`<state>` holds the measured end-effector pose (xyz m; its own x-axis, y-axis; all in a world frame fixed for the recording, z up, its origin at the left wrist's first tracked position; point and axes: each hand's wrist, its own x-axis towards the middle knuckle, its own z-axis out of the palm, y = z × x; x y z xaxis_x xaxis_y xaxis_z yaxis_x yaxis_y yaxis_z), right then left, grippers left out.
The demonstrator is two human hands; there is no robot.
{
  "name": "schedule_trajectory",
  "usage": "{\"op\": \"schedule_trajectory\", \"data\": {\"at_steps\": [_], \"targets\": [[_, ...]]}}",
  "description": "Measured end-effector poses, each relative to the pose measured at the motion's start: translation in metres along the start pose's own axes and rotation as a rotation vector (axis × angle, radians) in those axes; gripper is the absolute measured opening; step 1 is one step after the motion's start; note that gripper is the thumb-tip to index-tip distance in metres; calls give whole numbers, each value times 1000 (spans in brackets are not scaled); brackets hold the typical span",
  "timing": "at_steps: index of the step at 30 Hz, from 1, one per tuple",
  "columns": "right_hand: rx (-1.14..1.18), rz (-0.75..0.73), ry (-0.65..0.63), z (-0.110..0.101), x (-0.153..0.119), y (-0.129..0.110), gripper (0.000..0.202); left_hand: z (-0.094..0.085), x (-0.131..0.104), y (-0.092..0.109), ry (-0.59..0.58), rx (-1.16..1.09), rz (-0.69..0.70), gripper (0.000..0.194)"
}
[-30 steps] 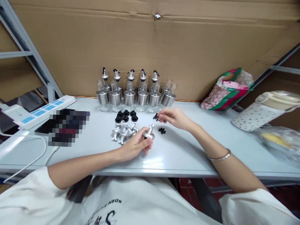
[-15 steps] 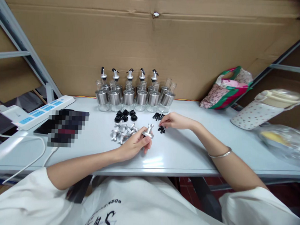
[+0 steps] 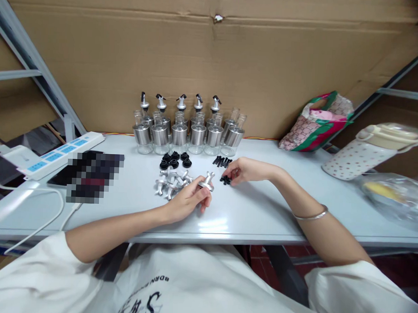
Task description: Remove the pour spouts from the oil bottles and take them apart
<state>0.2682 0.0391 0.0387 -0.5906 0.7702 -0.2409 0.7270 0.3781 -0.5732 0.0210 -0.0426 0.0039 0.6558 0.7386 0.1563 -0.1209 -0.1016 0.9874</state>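
My left hand (image 3: 189, 199) is closed around a silver pourer spout (image 3: 207, 180), its forked end pointing up. Beside that hand lies a pile of similar silver spouts (image 3: 171, 182). My right hand (image 3: 243, 171) rests over a cluster of tiny black pieces (image 3: 224, 180), thumb and fingertips slightly apart at its right edge; whether a piece is touched is too small to tell. Just behind are several short black levers (image 3: 221, 161). Black ribbed stoppers (image 3: 174, 163) sit in a group behind the silver pile.
Glass bottles with steel sleeves (image 3: 179, 136) stand in rows at the back, some topped with pourers. On the left are a power strip (image 3: 62, 152) and a white cable (image 3: 59, 205). A patterned bag (image 3: 316, 126), a dotted bottle (image 3: 354, 156) and a plastic bag (image 3: 397, 201) occupy the right.
My right hand has shifted slightly, with its fingers now lower over the tiny black pieces and less tightly pinched. The left hand holds the spout as before.
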Motion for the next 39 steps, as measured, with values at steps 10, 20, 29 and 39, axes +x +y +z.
{"op": "schedule_trajectory", "data": {"at_steps": [10,20,29,39], "targets": [[24,-6,-6,6,2,-3,38,0,0,-1,-1,-1,2,49],[-43,-221,-20,12,5,-9,39,-1,0,-1,-6,12,6,48],[-13,-211,-53,11,5,-9,26,0,0,0,-6,10,6,47],[59,-60,-63,-2,-4,-1,53,0,0,-1,-7,0,6,48]]}}
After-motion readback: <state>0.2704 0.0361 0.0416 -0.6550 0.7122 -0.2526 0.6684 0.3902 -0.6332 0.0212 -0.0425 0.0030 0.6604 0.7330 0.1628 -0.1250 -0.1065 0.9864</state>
